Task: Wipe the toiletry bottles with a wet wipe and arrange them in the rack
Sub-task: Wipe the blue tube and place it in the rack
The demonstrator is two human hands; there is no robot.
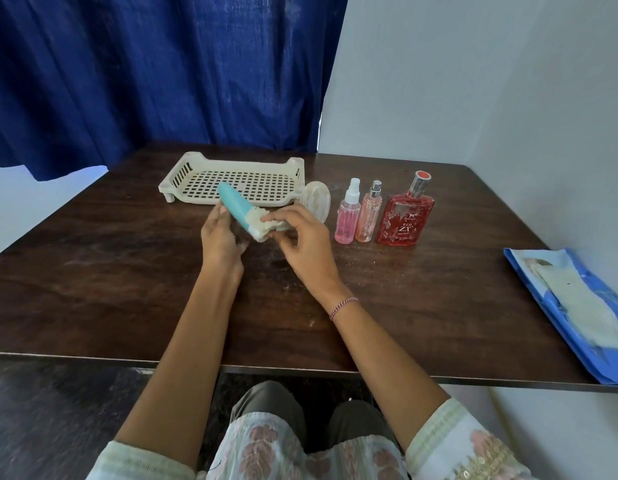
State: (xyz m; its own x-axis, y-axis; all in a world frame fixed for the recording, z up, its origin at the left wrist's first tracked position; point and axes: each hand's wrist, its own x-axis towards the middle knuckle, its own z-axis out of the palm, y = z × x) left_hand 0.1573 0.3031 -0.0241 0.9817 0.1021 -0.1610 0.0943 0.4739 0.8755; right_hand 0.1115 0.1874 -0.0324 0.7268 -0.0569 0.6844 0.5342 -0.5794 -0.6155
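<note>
While in curled left fingers (214,220), teal bottle (234,201); wipe (261,226) in pinching right fingers (290,218); rack (181,174) behind.

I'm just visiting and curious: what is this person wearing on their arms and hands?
No gloves on the left hand or the right hand. A thin pinkish bracelet circles the right wrist. The left sleeve and right sleeve are pale cream with patterned trim, leaving the forearms bare.
</note>
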